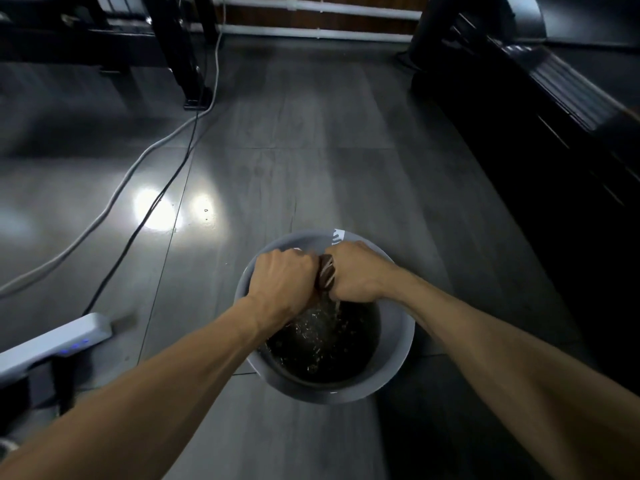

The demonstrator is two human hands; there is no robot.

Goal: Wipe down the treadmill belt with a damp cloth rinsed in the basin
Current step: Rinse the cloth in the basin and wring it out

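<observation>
Cloth in mid-wring, held over the basin; the rinse stage of the task is under way and, as far as this view shows, the wipe itself is not. Left of the fingers, a white cable and a thinner black cable run across the grey floor, and a pale power strip with small blue lights lies near the left forearm. The left hand is a closed fist around one end of the cloth, its fingers curled under and hidden by the knuckles. Between the two fists only a short, dark, twisted section of cloth shows, with pale streaks on it. The right hand clamps the other end in the same way, fingers wrapped tight, almost touching the left fist. Directly below the fingers, water in the basin looks broken by drops and splashes, which suggests that the cloth is shedding water. Right of the fingers, well apart from them, stands a dark machine with a ribbed side rail, probably the treadmill; its belt cannot be told as clean or dirty from this angle. Judged from this, what is left is to finish the wring, carry the cloth to the belt and wipe it, with further rinses likely.
</observation>
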